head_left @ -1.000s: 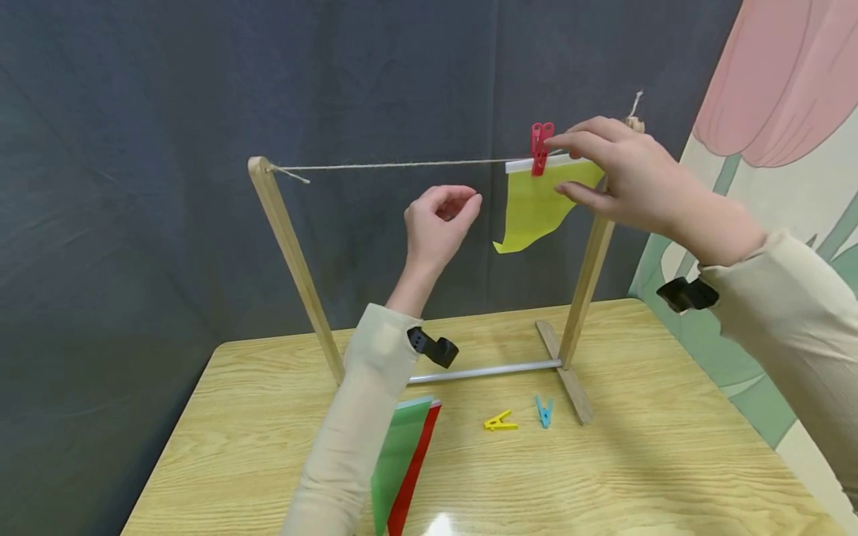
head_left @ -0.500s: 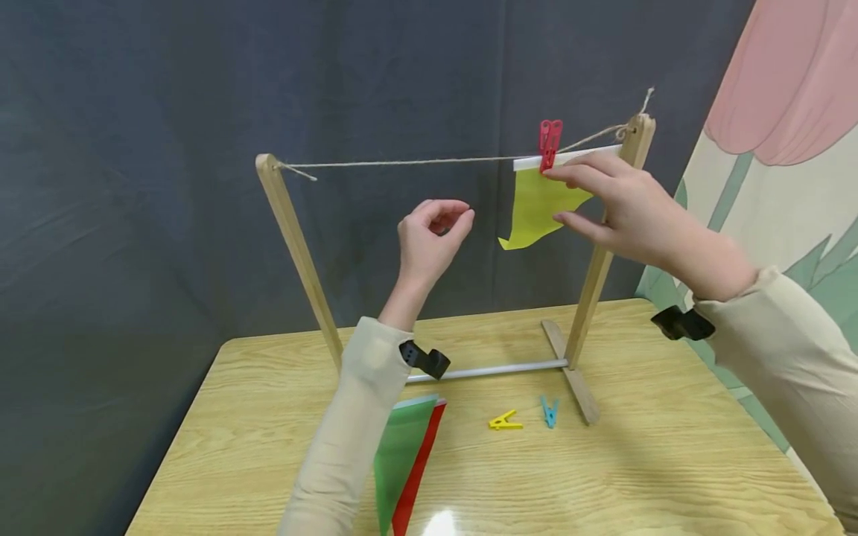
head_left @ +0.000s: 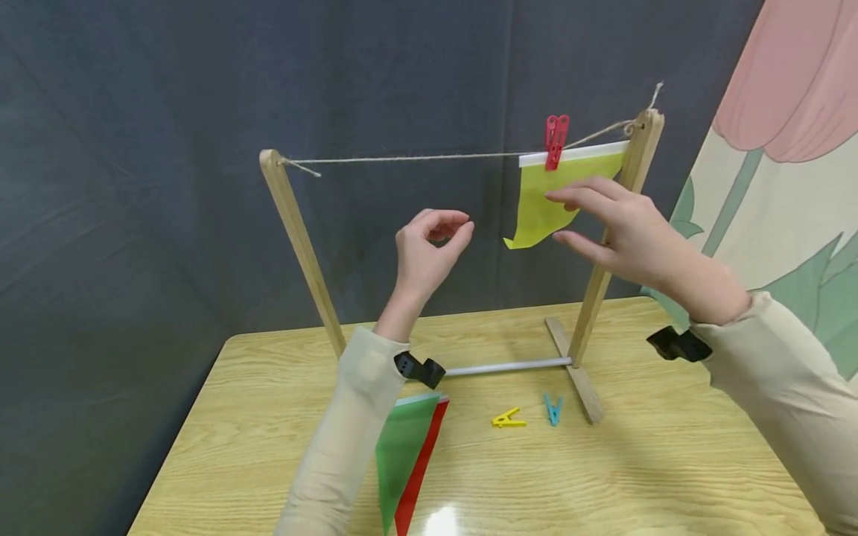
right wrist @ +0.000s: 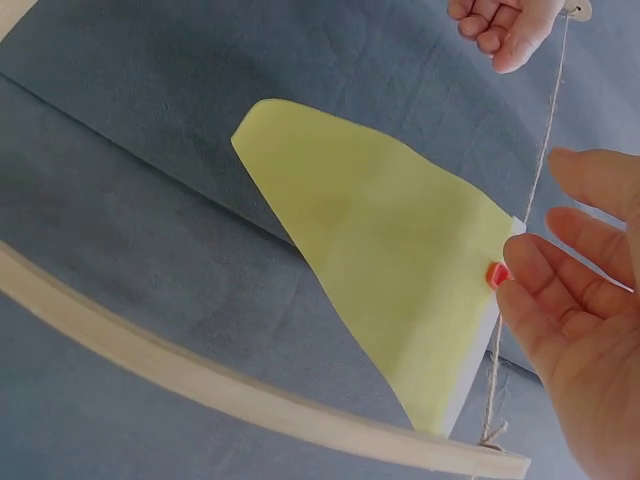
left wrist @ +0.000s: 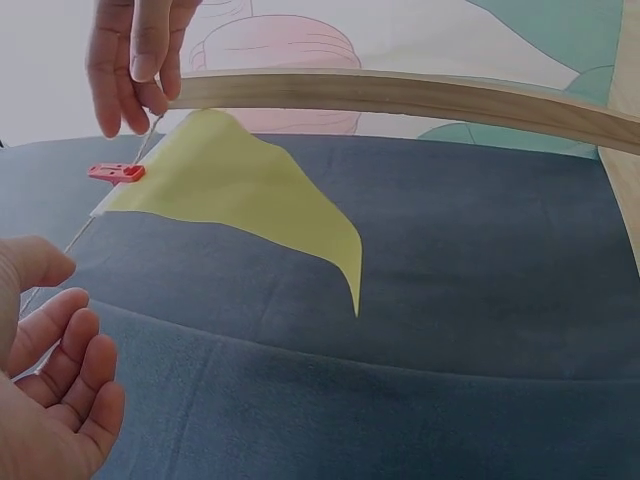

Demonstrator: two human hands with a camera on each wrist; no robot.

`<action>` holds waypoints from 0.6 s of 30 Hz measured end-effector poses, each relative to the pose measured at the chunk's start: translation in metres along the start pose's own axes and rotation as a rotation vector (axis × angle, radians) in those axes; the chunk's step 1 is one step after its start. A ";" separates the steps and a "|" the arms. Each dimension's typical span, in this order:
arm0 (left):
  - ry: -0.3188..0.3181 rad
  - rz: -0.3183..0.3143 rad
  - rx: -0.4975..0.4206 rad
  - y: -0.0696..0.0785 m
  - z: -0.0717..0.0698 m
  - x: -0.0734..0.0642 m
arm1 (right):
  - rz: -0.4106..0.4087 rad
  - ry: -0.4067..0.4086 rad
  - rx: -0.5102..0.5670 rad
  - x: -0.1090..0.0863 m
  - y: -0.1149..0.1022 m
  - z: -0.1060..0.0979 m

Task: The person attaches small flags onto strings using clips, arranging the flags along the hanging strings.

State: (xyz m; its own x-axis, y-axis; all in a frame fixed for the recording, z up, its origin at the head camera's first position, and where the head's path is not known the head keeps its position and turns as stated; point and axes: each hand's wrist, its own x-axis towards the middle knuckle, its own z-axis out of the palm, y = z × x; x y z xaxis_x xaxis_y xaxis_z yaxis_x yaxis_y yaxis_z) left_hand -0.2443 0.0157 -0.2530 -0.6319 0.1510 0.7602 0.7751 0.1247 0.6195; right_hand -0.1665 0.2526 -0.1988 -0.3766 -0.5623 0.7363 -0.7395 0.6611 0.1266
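A yellow pennant (head_left: 536,201) with a white top edge hangs from the string (head_left: 402,158), held by a red clothespin (head_left: 555,141) near its left end. My right hand (head_left: 623,231) is in front of the pennant's lower right part, fingers loosely bent and thumb apart, holding nothing. Left of the pennant my left hand (head_left: 429,249) hovers with relaxed, bent fingers. In the left wrist view a gap shows between the left thumb and forefinger (left wrist: 45,320), with no object in it. The pennant's right corner meets the wooden post (head_left: 643,152).
On the table (head_left: 637,461) lie a yellow clothespin (head_left: 509,419) and a blue clothespin (head_left: 553,409). Green (head_left: 405,439) and red (head_left: 422,465) pennants lie partly behind the left sleeve. The stand has a left post (head_left: 302,246) and a metal crossbar (head_left: 509,367).
My right hand has come down from the string beside the red clothespin to the pennant's front. My left hand has sunk slightly. The view has shifted a little.
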 end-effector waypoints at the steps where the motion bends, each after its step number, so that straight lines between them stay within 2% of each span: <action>1: 0.000 -0.004 -0.002 -0.001 0.000 -0.002 | 0.002 0.002 0.007 -0.001 -0.001 0.001; 18: -0.035 -0.047 -0.079 -0.019 -0.011 -0.036 | 0.085 0.050 0.149 -0.035 -0.011 0.031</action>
State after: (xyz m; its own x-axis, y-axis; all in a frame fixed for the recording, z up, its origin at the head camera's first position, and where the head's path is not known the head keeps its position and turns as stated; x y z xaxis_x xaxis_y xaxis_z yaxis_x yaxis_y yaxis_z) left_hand -0.2366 -0.0030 -0.2902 -0.6662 0.1807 0.7235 0.7413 0.0550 0.6689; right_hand -0.1621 0.2500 -0.2466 -0.4158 -0.4797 0.7727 -0.7820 0.6223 -0.0345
